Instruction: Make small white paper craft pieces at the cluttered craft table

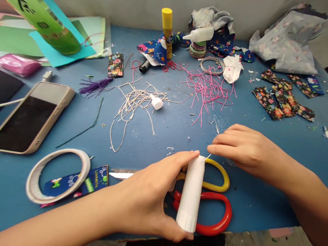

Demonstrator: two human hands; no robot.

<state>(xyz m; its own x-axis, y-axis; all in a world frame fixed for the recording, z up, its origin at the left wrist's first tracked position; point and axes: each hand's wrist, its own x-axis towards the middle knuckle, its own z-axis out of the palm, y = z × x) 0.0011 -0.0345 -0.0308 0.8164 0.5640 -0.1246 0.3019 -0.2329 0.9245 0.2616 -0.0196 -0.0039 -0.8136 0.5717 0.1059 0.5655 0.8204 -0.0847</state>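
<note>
My left hand [153, 191] is wrapped round a white tube [191, 196] with a ribbed lower end, thumb at the bottom and fingers near the top. The tube leans slightly to the right. At its top edge shows a thin white strand [207, 157], its other end at the fingertips of my right hand [235, 147], which are pinched together on it. Scissors with a red handle loop [216, 225] and a yellow handle loop [222, 174] lie beneath the tube. Their blades [123, 175] stick out beyond my left wrist, and the middle is hidden.
Tape roll [32, 177] and phone [30, 116] lie left. Beige cords [135, 102], a white nozzle cap [156, 102] and pink cords [207, 89] spread mid-table. Behind stand a yellow-capped glue stick [167, 34] and green bottle [53, 30]. Floral fabric pieces [282, 95] lie right.
</note>
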